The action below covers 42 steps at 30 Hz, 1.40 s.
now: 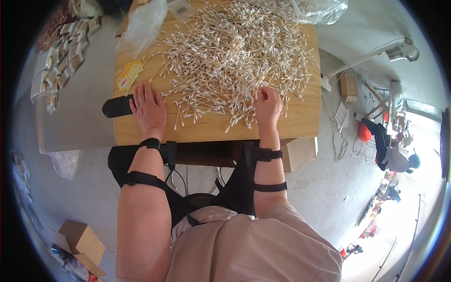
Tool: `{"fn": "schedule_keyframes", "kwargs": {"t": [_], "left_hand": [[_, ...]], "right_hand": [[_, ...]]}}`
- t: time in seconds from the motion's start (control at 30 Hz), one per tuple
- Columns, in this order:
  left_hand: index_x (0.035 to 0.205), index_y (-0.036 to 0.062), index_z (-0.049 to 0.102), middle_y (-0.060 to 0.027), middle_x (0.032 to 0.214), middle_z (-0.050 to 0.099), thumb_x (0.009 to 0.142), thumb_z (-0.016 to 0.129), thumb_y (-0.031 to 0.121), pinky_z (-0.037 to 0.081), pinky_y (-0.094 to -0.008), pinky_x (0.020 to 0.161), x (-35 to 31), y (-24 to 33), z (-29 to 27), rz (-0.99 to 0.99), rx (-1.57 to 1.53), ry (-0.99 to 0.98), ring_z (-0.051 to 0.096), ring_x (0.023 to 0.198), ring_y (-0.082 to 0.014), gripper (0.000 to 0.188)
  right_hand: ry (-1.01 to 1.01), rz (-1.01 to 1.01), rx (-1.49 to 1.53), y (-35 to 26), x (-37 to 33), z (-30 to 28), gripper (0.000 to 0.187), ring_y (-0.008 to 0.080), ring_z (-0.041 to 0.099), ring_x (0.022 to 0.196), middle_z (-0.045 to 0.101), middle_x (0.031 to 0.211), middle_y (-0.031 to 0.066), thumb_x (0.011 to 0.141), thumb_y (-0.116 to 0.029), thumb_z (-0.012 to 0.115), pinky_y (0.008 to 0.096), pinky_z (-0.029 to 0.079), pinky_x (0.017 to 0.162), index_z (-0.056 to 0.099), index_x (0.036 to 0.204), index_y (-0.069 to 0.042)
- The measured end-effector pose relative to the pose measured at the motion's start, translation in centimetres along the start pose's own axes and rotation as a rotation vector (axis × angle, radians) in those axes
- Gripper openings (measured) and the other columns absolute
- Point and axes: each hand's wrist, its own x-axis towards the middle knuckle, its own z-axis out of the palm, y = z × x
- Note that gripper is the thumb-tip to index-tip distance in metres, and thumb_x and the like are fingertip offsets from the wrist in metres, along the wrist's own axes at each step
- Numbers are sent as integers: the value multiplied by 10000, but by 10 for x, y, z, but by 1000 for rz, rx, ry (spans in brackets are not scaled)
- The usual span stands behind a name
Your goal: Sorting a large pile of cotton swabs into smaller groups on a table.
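A large heap of cotton swabs (221,61), pale sticks with white tips, covers much of the wooden table (216,134). My left hand (149,110) lies flat, fingers stretched out, at the heap's near left side. Beside and partly under its fingers is a flat black strip (117,107) with a rounded end, jutting past the table's left edge. Yellow-and-white cards or small packets (129,75) lie just beyond those fingertips. At the near right of the heap, my right hand (268,108) is closed with curled fingers among the swabs; what it pinches is hidden.
Clear plastic bags (143,26) lie at the table's far left, with more plastic (324,10) at the far right. Several small packs (61,66) are stacked on a grey surface to the left. A white lamp arm (361,61) stands right. An open carton (82,242) sits lower left.
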Motion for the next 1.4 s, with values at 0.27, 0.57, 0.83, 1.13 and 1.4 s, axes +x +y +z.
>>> {"fn": "schedule_keyframes", "kwargs": {"t": [0.27,0.57,0.83,1.13,1.4], "left_hand": [[1337,127,448,-86,1448,390,952,469,323,234,-503,1105,0,-2,2,7,21,27,320,1370,-267,432],[1346,131,440,-83,1448,391,953,465,319,244,-504,1100,2,1,1,-2,40,9,321,1371,-259,436],[1332,115,455,-89,1466,370,959,453,323,225,-501,1112,1,-2,-4,-12,36,-17,299,1385,-262,427],[1338,126,447,-87,1464,375,958,454,321,217,-500,1118,0,3,-5,-28,9,-29,301,1384,-254,427],[1337,129,448,-79,1455,382,954,465,319,212,-498,1117,-1,-1,0,-23,10,-4,308,1376,-251,428]], "right_hand": [[127,62,66,-27,-15,-62,78,210,573,689,602,766,75,821,-17,638,309,474,644,653,895,-34],[-550,-98,354,-77,-100,-52,56,284,628,706,624,779,131,789,-36,647,375,501,628,631,842,-27],[-159,71,56,-23,-2,-13,106,299,622,772,624,815,113,812,-155,666,393,494,677,660,857,-59],[-272,64,-233,2,69,12,164,270,603,828,618,864,80,796,-207,704,380,487,733,679,885,-71],[-85,529,833,9,57,-9,111,74,525,610,625,766,22,893,-111,654,197,406,538,639,940,-11]]}}
